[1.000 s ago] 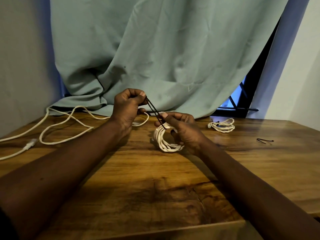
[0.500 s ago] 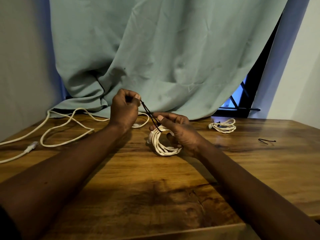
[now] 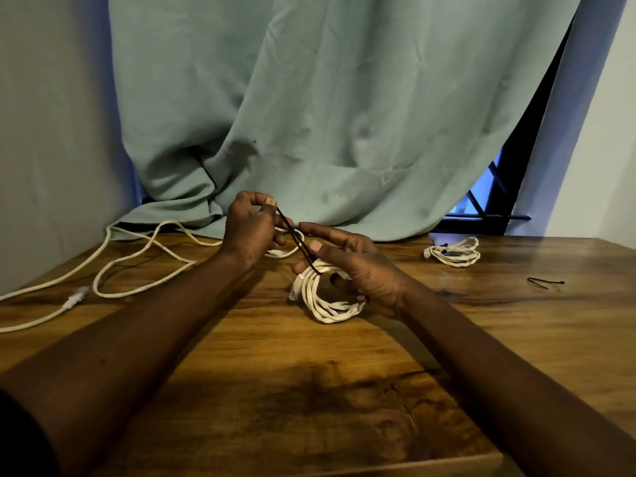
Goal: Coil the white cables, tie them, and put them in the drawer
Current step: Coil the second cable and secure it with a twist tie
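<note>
A coiled white cable [image 3: 327, 301] stands on edge on the wooden table [image 3: 309, 390], held by my right hand [image 3: 358, 266] with fingers through its loop. A thin black tie [image 3: 296, 241] runs from the coil's top up to my left hand [image 3: 249, 228], which pinches its ends above the table. A second white coil [image 3: 454, 252], tied with a dark tie, lies at the back right. A loose uncoiled white cable [image 3: 130, 259] sprawls across the left of the table. No drawer is in view.
A spare black tie [image 3: 545, 282] lies at the right of the table. A teal curtain [image 3: 327, 115] hangs behind and rests on the table's back edge. A dark window frame [image 3: 495, 201] shows at the right. The table's front edge runs near me.
Both hands and the coil shifted slightly left and away. My left hand has kept its pinch on the black tie, pulling it taut above the coil.
</note>
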